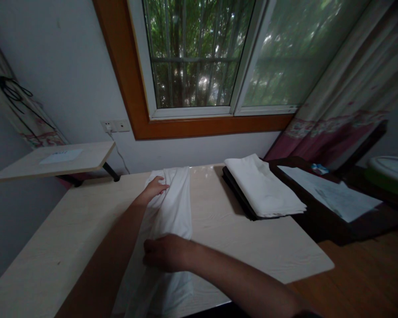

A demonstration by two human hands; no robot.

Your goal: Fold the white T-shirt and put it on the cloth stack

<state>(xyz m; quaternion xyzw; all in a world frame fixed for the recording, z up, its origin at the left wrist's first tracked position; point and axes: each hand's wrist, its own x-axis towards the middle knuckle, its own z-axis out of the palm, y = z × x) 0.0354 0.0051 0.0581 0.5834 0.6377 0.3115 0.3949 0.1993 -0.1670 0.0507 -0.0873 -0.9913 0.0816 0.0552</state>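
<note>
Shows 2 bare hands on 1 long white cloth (pixel 174 207). Places the left hand (pixel 155 187) at the far end of that cloth, fingers stretched out and laid flat on a fold, with no fabric pinched between them. Places the right hand (pixel 166 252) nearer the camera on the same strip, knuckles up and fingers curled under; cannot tell whether any fabric is gripped beneath, since the fingertips are hidden. Shows the cloth as a narrow band folded lengthwise, running from the far edge of the pale wooden table (pixel 252 247) down to its near edge, bunched and creased below the right hand. Sets a folded white cloth (pixel 263 187) well apart to the right, on a dark tray (pixel 239 194) at the table's far right corner. Adds, beyond the tray, a dark side table (pixel 334 229) with a sheet of paper (pixel 331 194) on it. Includes a window (pixel 192 57) with bars above the table, a patterned curtain (pixel 348 101) to its right, a wall socket (pixel 116 126) to its left, and a small pale shelf (pixel 89 157) at the left wall.
</note>
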